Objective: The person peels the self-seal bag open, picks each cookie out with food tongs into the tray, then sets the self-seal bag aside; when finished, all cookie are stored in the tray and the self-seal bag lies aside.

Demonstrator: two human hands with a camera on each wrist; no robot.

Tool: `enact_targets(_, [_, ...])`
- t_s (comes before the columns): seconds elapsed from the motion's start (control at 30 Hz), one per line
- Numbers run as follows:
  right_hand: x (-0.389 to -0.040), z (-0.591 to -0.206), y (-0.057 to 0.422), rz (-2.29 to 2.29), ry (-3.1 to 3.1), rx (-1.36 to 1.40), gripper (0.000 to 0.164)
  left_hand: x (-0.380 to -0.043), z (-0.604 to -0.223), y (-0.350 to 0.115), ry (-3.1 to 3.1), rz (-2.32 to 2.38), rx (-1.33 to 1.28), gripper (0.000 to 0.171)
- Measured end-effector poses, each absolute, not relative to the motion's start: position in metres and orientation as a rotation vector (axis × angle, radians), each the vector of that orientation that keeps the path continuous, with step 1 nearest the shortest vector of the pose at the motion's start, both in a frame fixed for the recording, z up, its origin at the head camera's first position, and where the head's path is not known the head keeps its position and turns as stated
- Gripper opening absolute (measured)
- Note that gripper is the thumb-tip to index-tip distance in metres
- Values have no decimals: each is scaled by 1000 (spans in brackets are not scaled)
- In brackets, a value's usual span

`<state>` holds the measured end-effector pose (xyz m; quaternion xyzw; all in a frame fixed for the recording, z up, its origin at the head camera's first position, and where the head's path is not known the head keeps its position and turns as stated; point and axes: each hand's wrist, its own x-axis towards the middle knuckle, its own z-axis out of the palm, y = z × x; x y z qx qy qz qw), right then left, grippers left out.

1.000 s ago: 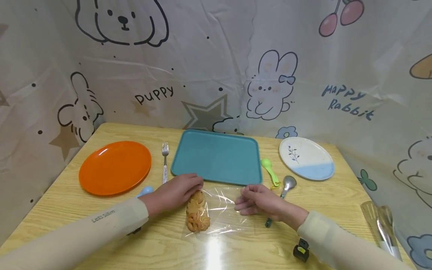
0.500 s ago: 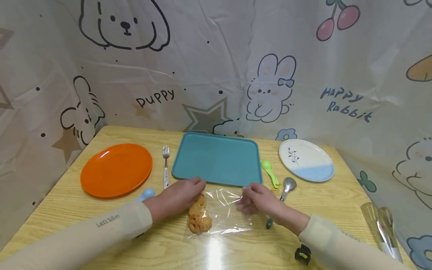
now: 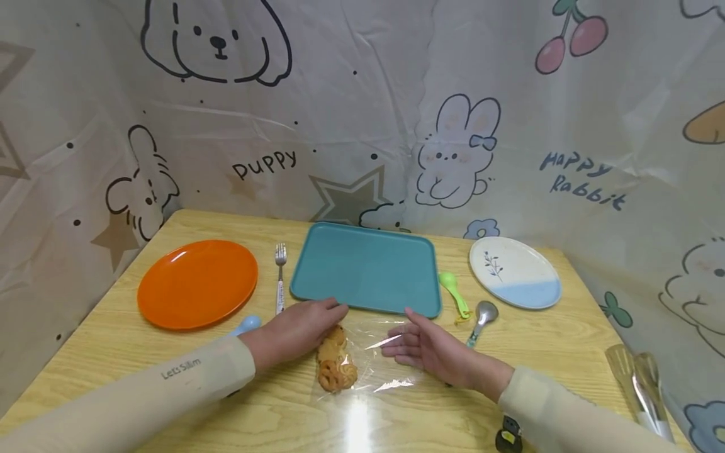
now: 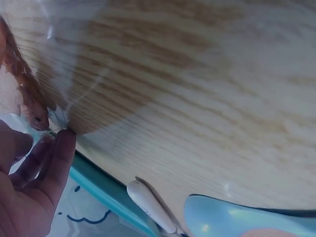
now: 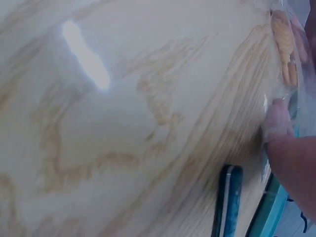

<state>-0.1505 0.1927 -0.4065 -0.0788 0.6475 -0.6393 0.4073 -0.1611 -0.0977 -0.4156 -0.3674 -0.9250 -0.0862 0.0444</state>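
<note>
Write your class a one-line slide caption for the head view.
Left hand and right hand at a clear bag of cookies, before a teal tray.

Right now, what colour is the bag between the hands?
The bag is clear, with golden-brown cookies showing through. Best seen in the head view.

Has left arm (image 3: 164, 385) and right arm (image 3: 561, 409) reaching forward in long pale sleeves (image 3: 218, 368). Holds left grip (image 3: 297, 330) back-side up, kinda pinching between left thumb (image 4: 17, 143) and left fingers (image 4: 60, 165). Angles right grip (image 3: 438, 352) inward, with right fingers (image 3: 403, 350) pretty straight and right thumb (image 3: 420, 319) sticking up.
</note>
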Motion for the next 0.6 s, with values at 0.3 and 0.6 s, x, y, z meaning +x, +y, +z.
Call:
enact_targets(0.3, [-152, -384, 213, -1487, 1748, -258, 80, -164, -417, -103, -2832, -344, -1125, 7])
enact_targets(0.6, [-145, -328, 351, -341, 2944, -182, 61, -165, -415, -107, -2774, -352, -1163, 8])
